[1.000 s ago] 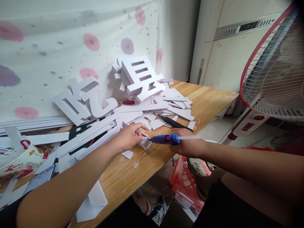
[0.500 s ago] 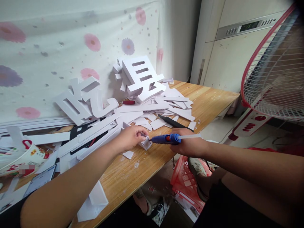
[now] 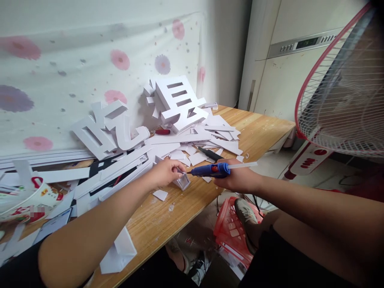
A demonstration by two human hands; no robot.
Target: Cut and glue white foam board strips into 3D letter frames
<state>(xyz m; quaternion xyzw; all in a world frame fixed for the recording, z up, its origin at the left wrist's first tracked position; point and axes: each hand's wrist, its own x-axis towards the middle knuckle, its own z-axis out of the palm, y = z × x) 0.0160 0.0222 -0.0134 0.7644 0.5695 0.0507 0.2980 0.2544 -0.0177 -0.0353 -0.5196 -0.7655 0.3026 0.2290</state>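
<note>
My left hand [image 3: 165, 172] pinches a small white foam-board piece [image 3: 183, 182] that rests on the wooden table [image 3: 258, 128]. My right hand [image 3: 237, 179] grips a blue hot glue gun [image 3: 210, 170] with a clear glue stick jutting from its back. The gun's nozzle points left and touches the small piece beside my left fingers. Both forearms reach in from the bottom of the view.
Large white foam-board characters [image 3: 177, 102] and several cut strips lie piled against a flowered cloth on the wall. A black tool [image 3: 210, 154] lies among the scraps. A paper cup [image 3: 27, 200] stands at left, a fan [image 3: 342, 92] at right, a red basket [image 3: 234, 232] under the table.
The view has shifted slightly, so the hands sit a little higher in frame. Glue gun and left hand stay on the small white piece.
</note>
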